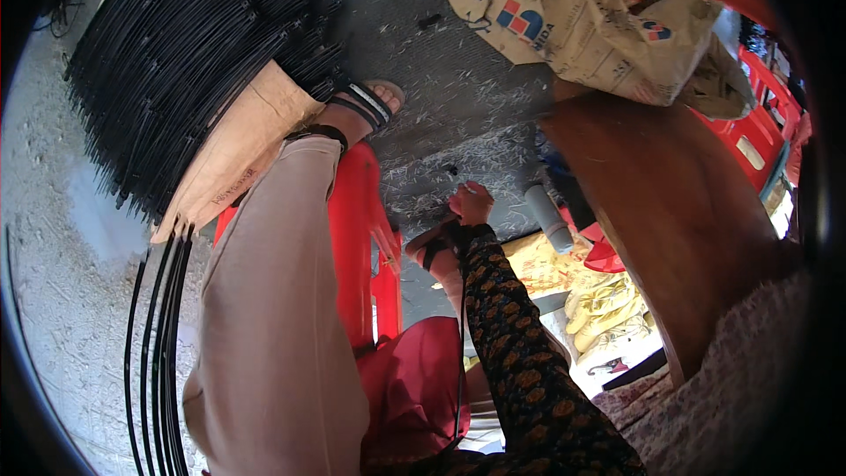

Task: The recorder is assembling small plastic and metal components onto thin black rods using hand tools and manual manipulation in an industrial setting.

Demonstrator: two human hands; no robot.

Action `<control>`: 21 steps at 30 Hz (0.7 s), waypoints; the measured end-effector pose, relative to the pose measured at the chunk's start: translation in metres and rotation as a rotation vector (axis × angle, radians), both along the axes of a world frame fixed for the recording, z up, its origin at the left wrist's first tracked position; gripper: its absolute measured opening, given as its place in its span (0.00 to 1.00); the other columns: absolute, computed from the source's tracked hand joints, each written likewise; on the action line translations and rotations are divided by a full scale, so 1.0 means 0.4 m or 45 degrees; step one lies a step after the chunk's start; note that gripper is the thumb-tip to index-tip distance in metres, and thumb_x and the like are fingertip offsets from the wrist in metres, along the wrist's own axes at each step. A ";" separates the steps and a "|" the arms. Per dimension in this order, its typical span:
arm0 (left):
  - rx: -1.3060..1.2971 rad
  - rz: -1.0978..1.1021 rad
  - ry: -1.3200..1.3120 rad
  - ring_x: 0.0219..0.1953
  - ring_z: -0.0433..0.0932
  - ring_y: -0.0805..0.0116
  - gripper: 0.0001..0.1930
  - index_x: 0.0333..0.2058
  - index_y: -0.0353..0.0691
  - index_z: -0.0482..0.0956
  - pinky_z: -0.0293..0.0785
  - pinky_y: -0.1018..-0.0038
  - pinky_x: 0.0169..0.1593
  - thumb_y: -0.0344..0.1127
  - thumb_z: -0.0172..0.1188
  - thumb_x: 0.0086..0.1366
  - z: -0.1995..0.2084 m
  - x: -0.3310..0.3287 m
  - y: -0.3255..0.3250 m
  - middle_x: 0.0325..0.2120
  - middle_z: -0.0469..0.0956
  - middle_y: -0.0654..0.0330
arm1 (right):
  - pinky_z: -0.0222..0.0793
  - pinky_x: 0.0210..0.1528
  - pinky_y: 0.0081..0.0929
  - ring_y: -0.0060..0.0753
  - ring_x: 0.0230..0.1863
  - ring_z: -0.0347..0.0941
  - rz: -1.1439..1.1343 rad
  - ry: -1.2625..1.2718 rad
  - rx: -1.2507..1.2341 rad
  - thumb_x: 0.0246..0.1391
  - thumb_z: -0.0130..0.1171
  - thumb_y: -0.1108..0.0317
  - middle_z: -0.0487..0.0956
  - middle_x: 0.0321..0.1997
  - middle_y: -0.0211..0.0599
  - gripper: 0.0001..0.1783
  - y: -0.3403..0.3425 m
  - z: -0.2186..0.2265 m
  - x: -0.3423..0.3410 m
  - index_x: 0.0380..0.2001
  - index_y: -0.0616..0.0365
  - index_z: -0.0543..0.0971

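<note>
My right hand [471, 203], in a dark flowered sleeve, reaches down beside my sandalled foot [426, 247]. Its fingers are curled together, and what they hold, if anything, is too small to tell. A thin black strip [463, 326] runs along the inner side of this forearm; whether its upper end reaches the fingers is unclear. My left hand is out of the picture. To the left lies a thick pile of black cable ties [203, 62] on brown paper [242, 141]. Several long black strips [160, 344] hang below that paper.
A red plastic stool [352, 238] stands between my legs. Small pale scraps litter the dark floor mat [423, 154]. A grey cylinder [548, 219] lies right of my hand. Farther right are a brown wooden panel [679, 203], printed sacks [582, 18] and a red plastic chair [758, 141].
</note>
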State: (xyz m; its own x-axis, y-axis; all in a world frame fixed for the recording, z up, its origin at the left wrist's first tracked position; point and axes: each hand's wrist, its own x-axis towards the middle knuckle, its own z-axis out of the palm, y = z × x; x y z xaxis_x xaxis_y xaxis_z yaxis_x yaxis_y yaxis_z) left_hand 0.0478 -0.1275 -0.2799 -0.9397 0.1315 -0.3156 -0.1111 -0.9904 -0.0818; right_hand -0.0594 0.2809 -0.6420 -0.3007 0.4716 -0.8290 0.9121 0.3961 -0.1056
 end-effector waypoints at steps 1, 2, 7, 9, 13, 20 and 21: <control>-0.009 -0.037 -0.043 0.60 0.66 0.35 0.23 0.48 0.17 0.69 0.62 0.46 0.62 0.39 0.40 0.73 -0.005 -0.005 -0.006 0.52 0.68 0.27 | 0.79 0.26 0.29 0.34 0.26 0.79 -0.026 0.034 0.005 0.55 0.62 0.70 0.80 0.31 0.41 0.17 -0.017 -0.012 0.001 0.48 0.57 0.74; -0.020 -0.075 -0.085 0.60 0.66 0.36 0.23 0.48 0.18 0.70 0.62 0.47 0.62 0.38 0.40 0.73 -0.007 -0.010 -0.013 0.52 0.68 0.28 | 0.79 0.26 0.29 0.34 0.26 0.79 -0.041 0.014 -0.005 0.55 0.62 0.70 0.80 0.31 0.41 0.17 -0.035 -0.023 -0.001 0.48 0.57 0.74; -0.136 -0.232 -0.276 0.58 0.69 0.38 0.21 0.47 0.20 0.72 0.64 0.50 0.61 0.37 0.44 0.71 -0.038 -0.200 -0.065 0.50 0.71 0.31 | 0.79 0.30 0.29 0.35 0.29 0.80 -0.164 0.121 -0.030 0.54 0.63 0.72 0.80 0.35 0.45 0.18 -0.092 -0.084 -0.002 0.48 0.61 0.73; -0.185 -0.284 -0.307 0.58 0.70 0.39 0.20 0.46 0.21 0.73 0.65 0.51 0.61 0.37 0.45 0.71 -0.001 -0.045 -0.076 0.50 0.72 0.32 | 0.79 0.29 0.29 0.35 0.28 0.79 -0.131 0.156 -0.014 0.53 0.63 0.73 0.80 0.35 0.45 0.17 -0.098 -0.103 -0.015 0.46 0.62 0.73; -0.187 -0.308 -0.339 0.56 0.72 0.40 0.18 0.45 0.22 0.75 0.66 0.53 0.60 0.36 0.48 0.70 0.048 -0.066 -0.080 0.48 0.74 0.35 | 0.76 0.27 0.28 0.34 0.26 0.78 0.749 0.080 -0.043 0.53 0.61 0.68 0.79 0.30 0.41 0.12 -0.049 -0.097 -0.045 0.39 0.62 0.76; -0.211 -0.364 -0.269 0.54 0.75 0.43 0.15 0.43 0.26 0.79 0.69 0.58 0.58 0.34 0.53 0.68 0.202 -0.070 -0.105 0.45 0.78 0.39 | 0.72 0.25 0.20 0.24 0.22 0.73 -0.195 0.445 -0.424 0.55 0.55 0.71 0.77 0.27 0.33 0.07 -0.434 0.405 -0.013 0.36 0.61 0.79; -0.221 -0.392 -0.219 0.53 0.76 0.43 0.15 0.43 0.26 0.79 0.70 0.58 0.58 0.34 0.54 0.68 0.235 -0.071 -0.123 0.45 0.79 0.40 | 0.72 0.25 0.20 0.24 0.22 0.73 -0.194 0.519 -0.424 0.55 0.55 0.71 0.77 0.27 0.33 0.07 -0.443 0.493 -0.029 0.36 0.61 0.79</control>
State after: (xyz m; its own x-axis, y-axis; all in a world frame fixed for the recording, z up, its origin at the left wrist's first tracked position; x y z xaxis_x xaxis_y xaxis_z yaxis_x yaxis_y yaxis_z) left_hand 0.0194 -0.1767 -0.1859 -0.7961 0.3297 -0.5075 -0.4042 -0.9138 0.0404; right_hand -0.0711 0.1039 -0.4448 -0.5777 0.2671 -0.7713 0.8154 0.1477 -0.5597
